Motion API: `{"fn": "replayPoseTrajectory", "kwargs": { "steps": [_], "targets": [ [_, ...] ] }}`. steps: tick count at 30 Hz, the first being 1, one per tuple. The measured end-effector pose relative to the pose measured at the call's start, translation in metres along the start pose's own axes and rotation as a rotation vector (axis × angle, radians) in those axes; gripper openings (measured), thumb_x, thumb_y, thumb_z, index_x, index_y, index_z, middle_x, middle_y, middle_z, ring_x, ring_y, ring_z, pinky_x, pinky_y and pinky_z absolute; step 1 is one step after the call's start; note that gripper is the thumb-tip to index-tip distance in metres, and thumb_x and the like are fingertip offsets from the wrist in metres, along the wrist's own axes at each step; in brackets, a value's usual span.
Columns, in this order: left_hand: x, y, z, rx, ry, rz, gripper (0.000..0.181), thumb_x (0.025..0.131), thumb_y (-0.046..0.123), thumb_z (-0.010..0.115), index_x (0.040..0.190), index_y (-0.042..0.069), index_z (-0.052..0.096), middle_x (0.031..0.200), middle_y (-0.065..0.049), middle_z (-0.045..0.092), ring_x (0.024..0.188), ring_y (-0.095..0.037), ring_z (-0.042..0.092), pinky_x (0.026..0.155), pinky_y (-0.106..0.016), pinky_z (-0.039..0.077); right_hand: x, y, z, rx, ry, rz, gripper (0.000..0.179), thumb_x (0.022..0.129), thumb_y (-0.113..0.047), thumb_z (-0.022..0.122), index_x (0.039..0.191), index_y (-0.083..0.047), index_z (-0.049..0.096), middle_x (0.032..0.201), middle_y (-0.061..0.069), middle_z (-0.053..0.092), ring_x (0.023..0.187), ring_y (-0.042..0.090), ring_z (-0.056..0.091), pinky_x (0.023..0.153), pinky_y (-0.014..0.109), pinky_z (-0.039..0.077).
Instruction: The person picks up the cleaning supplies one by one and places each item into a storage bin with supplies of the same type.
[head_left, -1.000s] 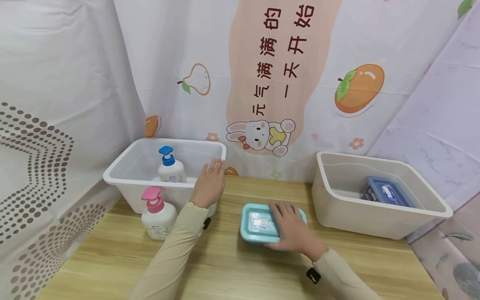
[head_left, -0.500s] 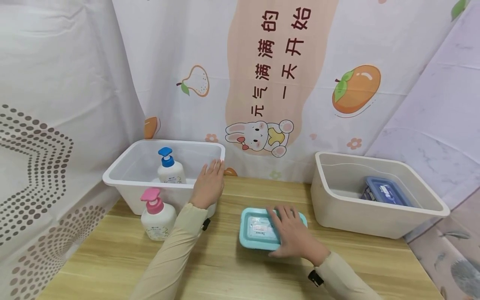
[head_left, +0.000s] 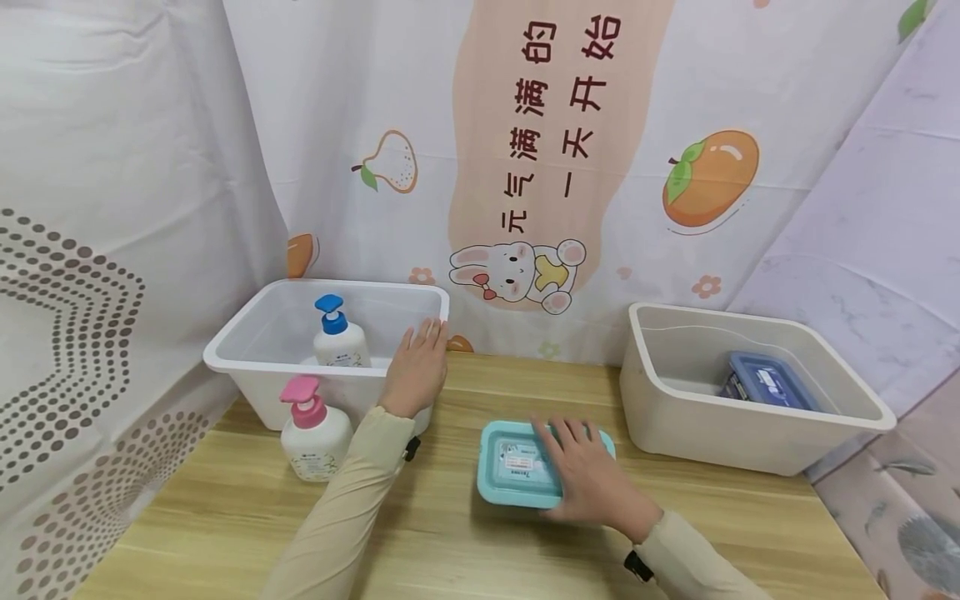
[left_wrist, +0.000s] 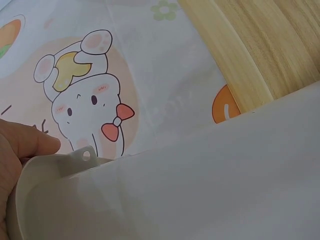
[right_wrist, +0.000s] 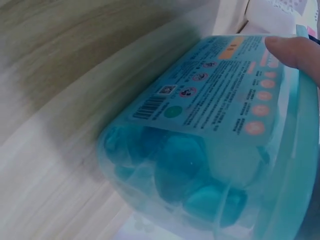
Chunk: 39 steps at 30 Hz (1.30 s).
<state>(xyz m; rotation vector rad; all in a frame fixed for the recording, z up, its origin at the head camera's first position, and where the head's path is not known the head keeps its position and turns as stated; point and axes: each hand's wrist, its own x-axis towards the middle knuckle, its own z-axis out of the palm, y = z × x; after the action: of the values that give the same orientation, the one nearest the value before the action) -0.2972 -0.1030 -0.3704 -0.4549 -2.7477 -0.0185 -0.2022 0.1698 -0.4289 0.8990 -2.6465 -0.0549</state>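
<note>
Here we are with the teal box (head_left: 517,468), midway between the worktop's (head_left: 465,558) left and right edges, and we see it shifted slightly towards the front edge since a second ago; we can't tell whether its base touches the wood. The right hand (head_left: 588,477) has a grip on it, fingers spread over the lid, thumb against the labelled side. The left hand (head_left: 415,375) hasn't budged, fingers fairly straight over the right rim of the white bin (head_left: 258,396) at the far left corner. We've a blue-topped bottle (head_left: 341,343) inside, a pink-topped bottle (head_left: 318,442) in front, and towards the far right corner, a beige bin (head_left: 705,429) carrying a blue box (head_left: 767,379)
</note>
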Motion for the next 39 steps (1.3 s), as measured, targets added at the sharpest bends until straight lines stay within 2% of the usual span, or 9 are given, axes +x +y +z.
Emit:
{"fn": "replayPoseTrajectory", "kwargs": {
  "steps": [8, 17, 30, 39],
  "targets": [
    [-0.0001, 0.0009, 0.0009, 0.008, 0.011, -0.004, 0.049, 0.098, 0.017, 0.04, 0.144, 0.0, 0.033, 0.15, -0.015, 0.036, 0.142, -0.028, 0.03, 0.117, -0.046, 0.024, -0.0021, -0.0027, 0.0018, -0.046, 0.028, 0.012, 0.121, 0.048, -0.07, 0.074, 0.144, -0.008, 0.033, 0.124, 0.013, 0.052, 0.11, 0.029, 0.051, 0.093, 0.052, 0.044],
    [-0.0013, 0.0, -0.0027, 0.001, 0.01, -0.014, 0.051, 0.098, 0.018, 0.043, 0.144, 0.0, 0.033, 0.15, -0.015, 0.036, 0.142, -0.028, 0.029, 0.117, -0.047, 0.023, -0.003, -0.0046, 0.0028, -0.018, 0.061, 0.024, 0.129, 0.046, -0.082, 0.069, 0.143, -0.005, 0.035, 0.123, 0.013, 0.052, 0.11, 0.029, 0.049, 0.095, 0.054, 0.041],
    [-0.001, -0.0014, -0.0016, 0.003, 0.014, -0.012, 0.05, 0.098, 0.016, 0.042, 0.144, 0.0, 0.034, 0.149, -0.015, 0.037, 0.142, -0.028, 0.03, 0.117, -0.047, 0.023, -0.0033, -0.0036, 0.0052, -0.017, 0.133, -0.012, 0.117, 0.047, -0.074, 0.071, 0.138, -0.006, 0.041, 0.119, 0.01, 0.052, 0.105, 0.027, 0.051, 0.09, 0.05, 0.043],
    [-0.0003, 0.0016, -0.001, -0.008, -0.005, -0.019, 0.051, 0.098, 0.018, 0.041, 0.145, 0.001, 0.032, 0.15, -0.014, 0.035, 0.143, -0.029, 0.027, 0.118, -0.046, 0.02, -0.0082, -0.0019, 0.0064, -0.012, 0.178, -0.045, 0.118, 0.044, -0.073, 0.073, 0.137, -0.007, 0.042, 0.119, 0.009, 0.054, 0.102, 0.025, 0.052, 0.087, 0.048, 0.044]
  ]
}}
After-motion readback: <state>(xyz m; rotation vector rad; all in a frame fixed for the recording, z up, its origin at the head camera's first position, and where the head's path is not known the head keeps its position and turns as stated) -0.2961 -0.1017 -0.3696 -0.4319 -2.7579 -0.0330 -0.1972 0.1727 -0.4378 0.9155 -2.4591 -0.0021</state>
